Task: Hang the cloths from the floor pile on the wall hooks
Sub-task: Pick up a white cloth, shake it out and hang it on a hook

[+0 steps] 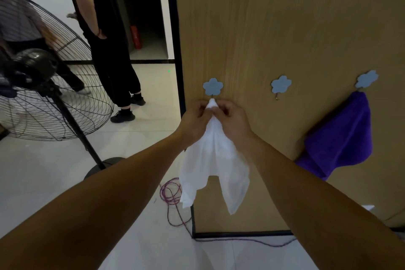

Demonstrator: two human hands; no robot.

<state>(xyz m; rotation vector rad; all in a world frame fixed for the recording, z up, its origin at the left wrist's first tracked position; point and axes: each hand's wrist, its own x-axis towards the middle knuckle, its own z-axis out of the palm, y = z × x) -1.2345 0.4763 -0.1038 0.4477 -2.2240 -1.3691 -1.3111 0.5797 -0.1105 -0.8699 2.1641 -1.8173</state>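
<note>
Over on the left a big black standing fan (43, 85) fills the corner, and a bystander (105, 39) in dark clothes waits beside it, taking no part. A purple cord (173, 193) loops across the pale floor tiles near the foot of the wood panel (285, 17).

At the panel, the person's left hand (195, 120) pinches the gathered top of a white cloth (214, 160). The bunched tip is lifted right up under the first hook (212, 87), a blue flower with a small metal prong. The right hand (232, 118) pinches the same tip from the other side, fingers curled tight on it. The rest of the cloth dangles free between the forearms. From here I cannot tell whether the fabric has caught on the prong yet.

Further right, the middle hook (281, 84) is bare. The third hook (367, 79) already carries a purple cloth (341, 136), draped flat against the panel.

So I'd judge one cloth is done, a second is at the point of hanging, and one hook waits. The floor pile is out of sight, so what remains there is unknown.
</note>
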